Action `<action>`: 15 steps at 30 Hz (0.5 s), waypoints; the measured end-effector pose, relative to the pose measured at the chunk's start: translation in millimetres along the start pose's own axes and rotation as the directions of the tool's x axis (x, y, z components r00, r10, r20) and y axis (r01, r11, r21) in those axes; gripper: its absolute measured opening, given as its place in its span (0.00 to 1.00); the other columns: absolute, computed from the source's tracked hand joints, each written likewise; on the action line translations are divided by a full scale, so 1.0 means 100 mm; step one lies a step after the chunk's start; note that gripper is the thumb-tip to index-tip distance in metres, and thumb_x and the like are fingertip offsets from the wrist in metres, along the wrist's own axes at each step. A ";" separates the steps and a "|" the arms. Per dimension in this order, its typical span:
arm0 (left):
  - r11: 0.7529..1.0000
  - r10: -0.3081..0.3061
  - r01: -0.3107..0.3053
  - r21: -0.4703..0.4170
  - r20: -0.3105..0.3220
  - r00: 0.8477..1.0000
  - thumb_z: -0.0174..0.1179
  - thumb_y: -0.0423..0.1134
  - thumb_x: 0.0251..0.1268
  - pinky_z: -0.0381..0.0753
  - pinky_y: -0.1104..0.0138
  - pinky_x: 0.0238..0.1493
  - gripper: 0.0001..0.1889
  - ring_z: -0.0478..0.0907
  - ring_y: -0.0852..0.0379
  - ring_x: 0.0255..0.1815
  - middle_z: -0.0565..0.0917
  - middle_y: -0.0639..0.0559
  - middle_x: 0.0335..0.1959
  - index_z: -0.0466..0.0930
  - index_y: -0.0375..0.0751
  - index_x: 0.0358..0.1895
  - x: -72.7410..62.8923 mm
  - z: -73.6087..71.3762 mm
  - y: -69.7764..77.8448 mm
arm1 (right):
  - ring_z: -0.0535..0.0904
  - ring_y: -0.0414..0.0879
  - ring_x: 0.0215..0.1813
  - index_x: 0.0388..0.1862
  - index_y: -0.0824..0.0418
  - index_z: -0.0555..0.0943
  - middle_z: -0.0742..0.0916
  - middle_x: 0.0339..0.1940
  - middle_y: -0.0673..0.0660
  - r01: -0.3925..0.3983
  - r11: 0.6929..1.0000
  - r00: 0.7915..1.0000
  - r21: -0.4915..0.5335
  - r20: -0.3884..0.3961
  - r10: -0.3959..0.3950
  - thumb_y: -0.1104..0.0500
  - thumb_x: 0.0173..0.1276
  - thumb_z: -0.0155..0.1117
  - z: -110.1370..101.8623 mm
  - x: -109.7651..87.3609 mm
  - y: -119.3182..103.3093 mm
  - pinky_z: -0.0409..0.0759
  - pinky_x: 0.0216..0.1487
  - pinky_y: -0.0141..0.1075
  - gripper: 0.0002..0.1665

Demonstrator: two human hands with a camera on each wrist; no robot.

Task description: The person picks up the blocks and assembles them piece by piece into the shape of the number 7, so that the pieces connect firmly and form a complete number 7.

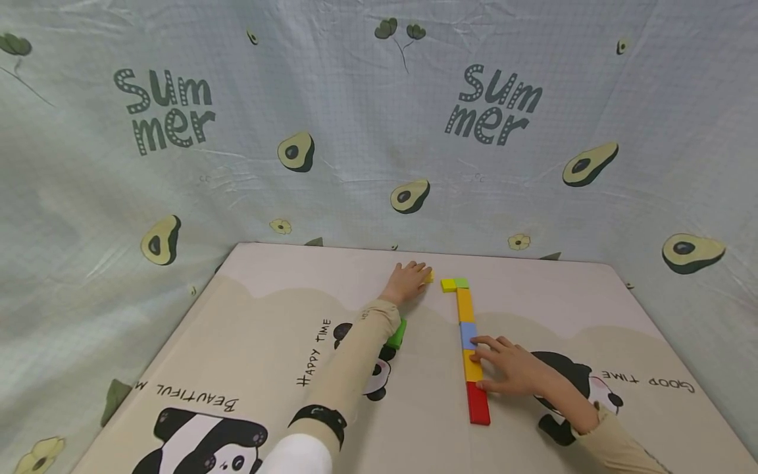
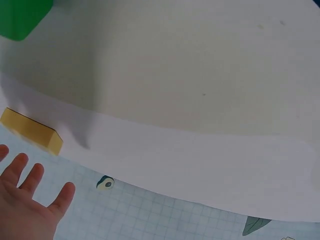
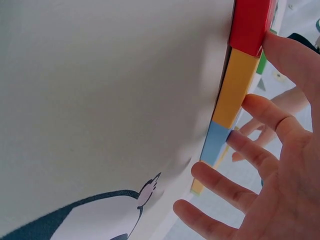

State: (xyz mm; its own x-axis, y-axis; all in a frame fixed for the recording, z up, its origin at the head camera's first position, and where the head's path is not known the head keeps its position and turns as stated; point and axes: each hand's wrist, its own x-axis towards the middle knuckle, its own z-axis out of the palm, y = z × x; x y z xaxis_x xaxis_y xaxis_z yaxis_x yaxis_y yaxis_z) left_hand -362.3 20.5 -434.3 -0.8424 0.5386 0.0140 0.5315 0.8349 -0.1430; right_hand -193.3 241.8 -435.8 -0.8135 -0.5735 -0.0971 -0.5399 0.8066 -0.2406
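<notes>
My left hand is at the far side of the table, fingers extended beside a yellow block. In the left wrist view its fingers are spread just short of that block. My right hand rests against a straight row of blocks, with fingers extended along its right side. From the near end, the row has a red block, an orange block, a blue block and a longer orange piece. A light green block tops it, with a yellow block to its left.
A green block lies left of the row, partly hidden by my left forearm. The table has a panda-print cover. A pale curtain with avocado prints hangs behind and beside it.
</notes>
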 end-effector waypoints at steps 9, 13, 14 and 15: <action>0.999 -0.031 0.030 0.014 0.065 0.997 0.40 0.48 0.69 0.63 0.53 0.61 0.21 0.60 0.53 0.66 0.64 0.54 0.65 0.59 0.54 0.64 0.03 0.05 0.01 | 0.67 0.54 0.54 0.47 0.50 0.75 0.69 0.62 0.56 -0.007 1.000 1.000 0.005 -0.002 0.007 0.41 0.53 0.62 0.02 0.00 0.02 0.71 0.48 0.55 0.24; 1.000 -0.025 0.024 0.020 0.047 0.999 0.41 0.46 0.69 0.64 0.54 0.60 0.19 0.61 0.53 0.63 0.68 0.53 0.62 0.62 0.55 0.62 0.04 0.09 0.00 | 0.67 0.53 0.54 0.47 0.50 0.75 0.69 0.62 0.55 -0.007 1.000 1.000 0.003 -0.009 0.007 0.40 0.53 0.62 0.03 0.00 0.02 0.71 0.48 0.54 0.25; 1.000 -0.021 0.020 0.023 0.038 0.999 0.41 0.45 0.69 0.65 0.54 0.60 0.18 0.62 0.53 0.63 0.69 0.53 0.60 0.63 0.55 0.61 0.05 0.10 0.00 | 0.67 0.53 0.54 0.47 0.49 0.75 0.69 0.62 0.55 -0.009 1.000 1.000 0.002 -0.008 0.009 0.40 0.53 0.62 0.03 0.00 0.02 0.71 0.48 0.54 0.25; 1.000 -0.016 0.015 0.025 0.029 0.999 0.42 0.44 0.69 0.65 0.54 0.60 0.18 0.62 0.53 0.62 0.70 0.53 0.59 0.63 0.55 0.61 0.05 0.10 0.00 | 0.67 0.53 0.54 0.47 0.49 0.75 0.69 0.62 0.55 -0.010 1.000 1.000 0.002 -0.008 0.010 0.40 0.53 0.62 0.03 0.00 0.02 0.71 0.48 0.53 0.25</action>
State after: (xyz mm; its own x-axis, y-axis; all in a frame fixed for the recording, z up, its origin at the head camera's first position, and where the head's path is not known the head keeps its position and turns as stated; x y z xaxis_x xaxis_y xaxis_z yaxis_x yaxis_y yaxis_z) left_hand -367.8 22.1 -444.2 -0.8528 0.5221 -0.0124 0.5165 0.8398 -0.1673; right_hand -193.5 243.4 -439.4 -0.8207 -0.5640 -0.0914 -0.5311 0.8121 -0.2418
